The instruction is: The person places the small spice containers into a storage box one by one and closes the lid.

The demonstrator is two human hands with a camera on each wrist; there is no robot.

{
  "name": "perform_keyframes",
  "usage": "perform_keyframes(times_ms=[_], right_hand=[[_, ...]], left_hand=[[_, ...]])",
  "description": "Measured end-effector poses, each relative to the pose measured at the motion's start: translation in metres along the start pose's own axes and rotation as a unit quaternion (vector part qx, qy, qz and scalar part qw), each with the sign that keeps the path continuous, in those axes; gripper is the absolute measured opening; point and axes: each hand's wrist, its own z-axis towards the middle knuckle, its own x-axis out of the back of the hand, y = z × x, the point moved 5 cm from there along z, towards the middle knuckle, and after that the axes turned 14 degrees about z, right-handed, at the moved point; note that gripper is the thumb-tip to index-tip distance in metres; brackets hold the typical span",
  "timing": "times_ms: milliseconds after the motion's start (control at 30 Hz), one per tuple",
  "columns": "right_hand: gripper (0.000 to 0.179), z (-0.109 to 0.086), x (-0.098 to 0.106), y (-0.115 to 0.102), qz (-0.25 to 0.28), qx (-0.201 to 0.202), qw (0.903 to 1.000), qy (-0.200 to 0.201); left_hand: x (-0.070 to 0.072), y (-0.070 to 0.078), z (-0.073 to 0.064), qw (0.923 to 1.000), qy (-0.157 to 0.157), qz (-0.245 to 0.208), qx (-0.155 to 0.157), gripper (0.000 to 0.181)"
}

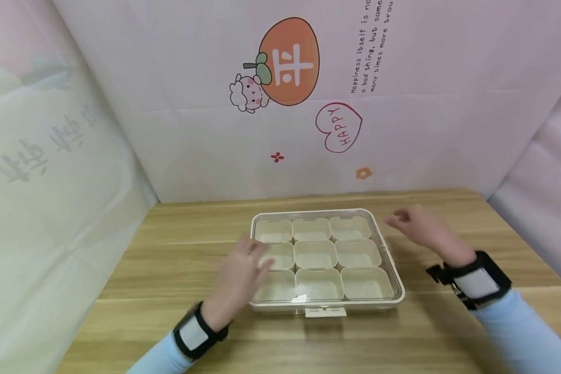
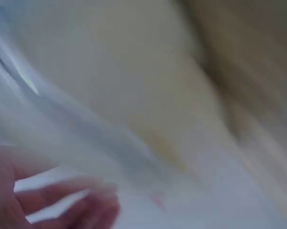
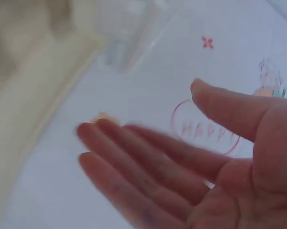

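A clear-lidded storage box [image 1: 324,306] with several cream compartments lies on the wooden table, its latch [image 1: 325,312] at the near side. My left hand [image 1: 240,275] hovers over or beside the box's left edge, blurred, with fingers loosely bent; whether it touches the lid cannot be told. In the left wrist view the left hand's fingers [image 2: 57,195] hold nothing. Off the box's far right corner, my right hand [image 1: 421,226] is apart from it. The right wrist view shows the right hand's fingers [image 3: 148,167] extended, thumb spread, nothing in the palm.
Wood-grain table [image 1: 182,259] surrounds the box. A white printed sheet [image 1: 191,145] rises behind the table, with an orange fruit drawing [image 1: 292,93] and a red heart [image 1: 338,145]. White sheets [image 1: 65,208] also hang at both sides.
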Motion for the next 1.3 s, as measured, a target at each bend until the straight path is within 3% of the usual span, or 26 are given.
perform_keyframes(times_ms=[100,167,333,500,667,1033,1300], right_hand=[[0.044,0.027,0.001,-0.028,-0.033,0.064,0.9974,0.007],[0.04,0.048,-0.006,-0.043,-0.046,0.099,0.9939,-0.014],[0.038,0.092,-0.039,-0.068,-0.063,0.181,0.9767,-0.096],[0.031,0.117,-0.064,-0.082,-0.047,0.221,0.958,-0.177],[0.021,0.13,-0.072,-0.091,-0.05,0.225,0.9496,-0.212],[0.02,0.14,-0.08,-0.087,-0.085,0.197,0.9482,-0.234],[0.024,0.148,-0.081,-0.08,-0.094,0.165,0.9443,-0.269]], left_hand=[[0.004,0.036,-0.002,0.9935,-0.002,-0.063,-0.095,0.027],[0.001,0.053,-0.003,0.9865,-0.019,-0.092,-0.135,0.026],[-0.006,0.074,-0.005,0.9756,-0.053,-0.118,-0.177,0.029],[-0.007,0.082,-0.006,0.9676,-0.067,-0.131,-0.205,0.031],[-0.007,0.083,-0.004,0.9663,-0.072,-0.138,-0.205,0.035],[-0.01,0.09,-0.009,0.9641,-0.052,-0.119,-0.231,0.04],[-0.011,0.102,-0.011,0.9578,-0.019,-0.015,-0.286,0.034]])
